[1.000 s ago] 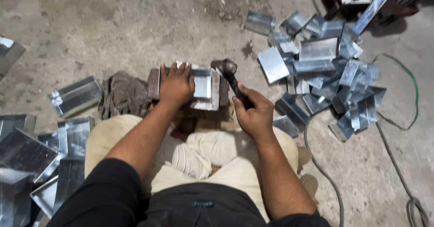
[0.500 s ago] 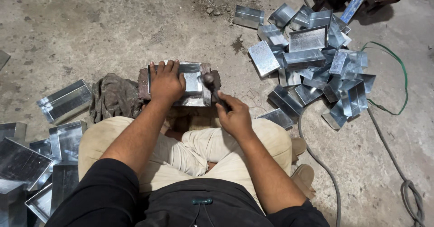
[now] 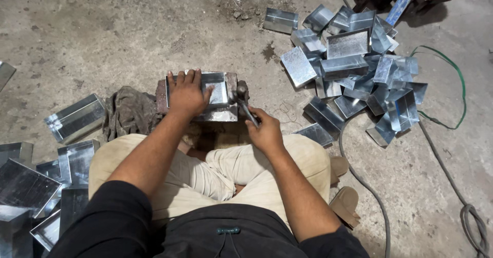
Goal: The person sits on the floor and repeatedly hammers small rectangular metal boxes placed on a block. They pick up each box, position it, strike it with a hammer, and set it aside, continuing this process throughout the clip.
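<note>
the left hand presses flat, fingers spread, on a thin stiff metal tray at 12 o'clock on a block. the right hand grips a hammer by its handle at the tray's 3 o'clock edge. the tray looks light, sharp-edged and slippery, best held by its flat base.

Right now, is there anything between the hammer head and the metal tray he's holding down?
Nothing visible. The right hand grips the hammer, whose head sits at the right edge of the metal tray on the block. The left hand presses the tray's left side, clear of the hammer head.
</note>
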